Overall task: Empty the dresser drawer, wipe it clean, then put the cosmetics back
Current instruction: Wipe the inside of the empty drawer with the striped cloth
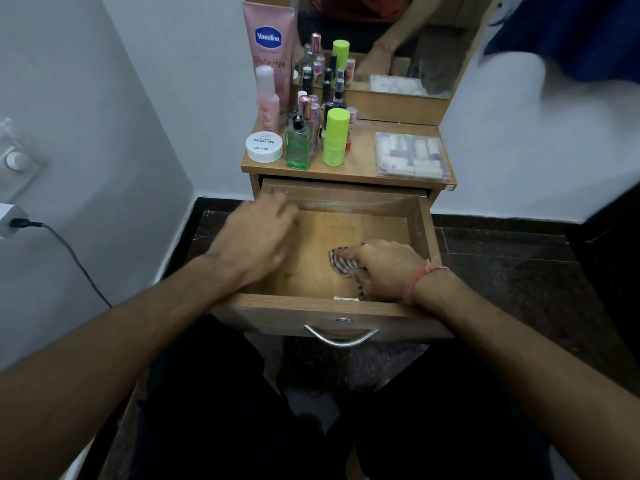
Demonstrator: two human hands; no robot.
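Observation:
The wooden dresser drawer (424, 223) is pulled out, and only a striped cloth (341, 259) lies inside. My right hand (384, 268) presses that cloth onto the drawer floor near the front right. My left hand (258, 233) hovers blurred over the drawer's left wall, fingers spread, holding nothing. The cosmetics stand on the dresser top (360, 161): a pink Vaseline tube (268, 53), a pink bottle (267, 102), a white nail polish remover jar (264, 147), a green glass bottle (298, 143), a lime bottle (335, 136), several small bottles (320, 84) and a clear box of lipsticks (412, 154).
A mirror (398, 39) rises behind the dresser top. White walls flank the dresser on both sides. A charger and cable (20, 223) hang on the left wall. The drawer has a metal handle (341, 337) at its front. The dark floor lies beneath.

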